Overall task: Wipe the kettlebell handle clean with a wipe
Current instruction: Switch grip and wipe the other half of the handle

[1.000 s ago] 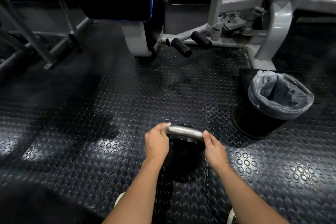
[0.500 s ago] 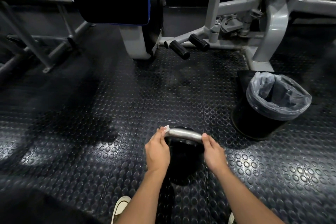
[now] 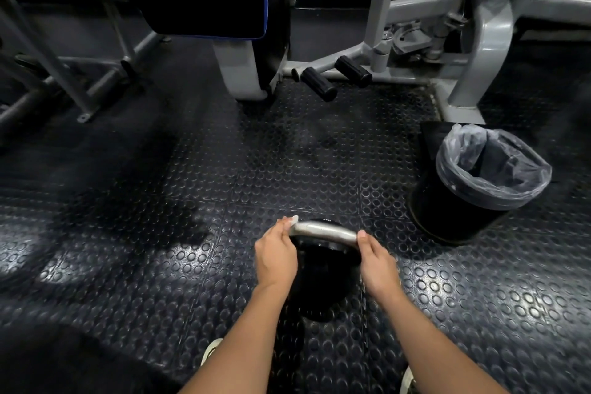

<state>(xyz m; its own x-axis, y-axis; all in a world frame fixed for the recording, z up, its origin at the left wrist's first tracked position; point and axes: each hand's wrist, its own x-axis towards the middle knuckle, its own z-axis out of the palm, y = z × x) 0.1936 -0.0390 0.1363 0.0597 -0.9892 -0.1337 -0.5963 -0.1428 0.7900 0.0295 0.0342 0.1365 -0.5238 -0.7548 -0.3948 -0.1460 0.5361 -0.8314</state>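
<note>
While seen from the head camera, looking down: kettlebell (image 3: 323, 278) upright on studded rubber floor (image 3: 160, 233), directly between the two forearms, with black body below and bare metal handle (image 3: 324, 231) arching across the top; left hand (image 3: 275, 257) curled over the left end of the handle, thumb and fingers pinching a small white wipe (image 3: 293, 220) against the metal, only a corner of the wipe showing above the fingertips; right hand (image 3: 377, 262) wrapped round the right end of the handle, steadying it, palm side hidden; middle span of the handle bare and glinting between the two hands. Lined waste bin (image 3: 479, 182) standing near, forward and to the right, apart from the kettlebell; grey machine frame (image 3: 479, 41) and two black foot rollers (image 3: 335, 77) farther off.

Handling, as judged: kettlebell heavy, rigid and stable on its flat base, unlikely to shift under wiping pressure, best left on the floor and braced at one end of the handle; handle smooth, probably slick once damp, so firm wrap rather than fingertip contact advisable; wipe thin, soft and limp, apt to bunch or slip out, best held folded round the bar and drawn along it toward the bracing hand; underside of the handle hidden, coverage there not determinable.
</note>
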